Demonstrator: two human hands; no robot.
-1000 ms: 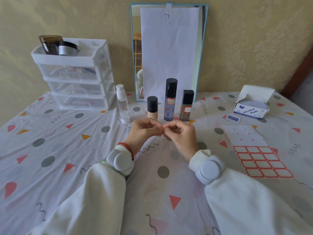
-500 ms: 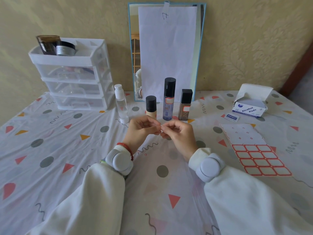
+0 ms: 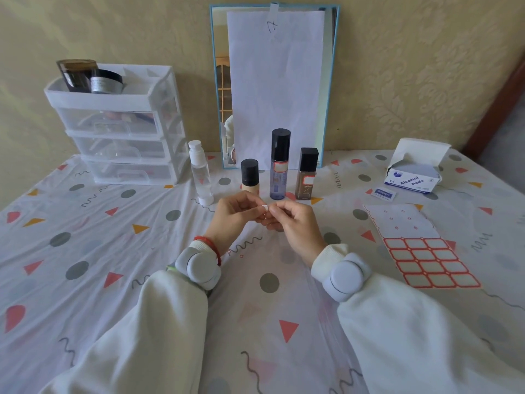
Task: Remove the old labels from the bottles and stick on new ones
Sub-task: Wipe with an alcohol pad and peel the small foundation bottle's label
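Note:
My left hand point(image 3: 233, 216) and my right hand point(image 3: 294, 224) meet above the table's middle, fingertips pinching a small white label scrap point(image 3: 264, 207) between them. Behind them stand a short beige bottle point(image 3: 250, 177) with a black cap, a tall bluish bottle point(image 3: 279, 165) bearing a red-edged label, and a brown bottle point(image 3: 306, 174) with a red-edged label. A clear bottle point(image 3: 200, 173) with a white cap stands to the left. The sheet of red-edged labels point(image 3: 423, 251) lies on the right.
A white drawer unit point(image 3: 119, 129) with two dark jars on top stands at the back left. A mirror point(image 3: 274, 86) covered by paper leans on the wall. An open box of alcohol pads point(image 3: 413, 172) and a loose pad sachet point(image 3: 383, 193) lie at the back right.
Both hands have stayed together at the table's middle, working the small scrap; a white corner of it now shows between the fingertips. The bottles have not moved.

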